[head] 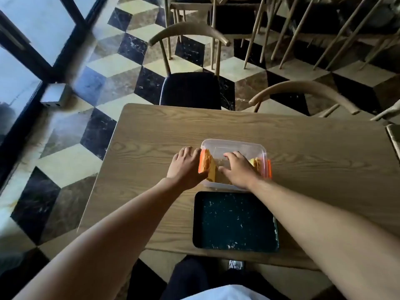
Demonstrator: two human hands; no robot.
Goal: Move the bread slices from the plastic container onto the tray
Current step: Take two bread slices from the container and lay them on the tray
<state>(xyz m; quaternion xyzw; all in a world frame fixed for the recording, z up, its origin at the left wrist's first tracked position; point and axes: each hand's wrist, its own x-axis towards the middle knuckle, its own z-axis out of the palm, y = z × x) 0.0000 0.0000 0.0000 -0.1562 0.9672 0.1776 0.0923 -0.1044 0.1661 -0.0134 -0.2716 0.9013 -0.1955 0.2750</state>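
At frame centre, the flat left hand [186,167] steadies the clear plastic container [233,146] while the spread right hand [238,169] reaches for its golden bread slices [208,164]; next, a lift toward the empty dark tray [234,220] below.

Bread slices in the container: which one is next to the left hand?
The bread slice leaning against the container's left wall, by the orange clip under the left hand. The other bread sits at the right wall, beyond the right hand.

cube-patterned floor [104,68] — wooden chairs [190,61], table [151,135], window [32,29].
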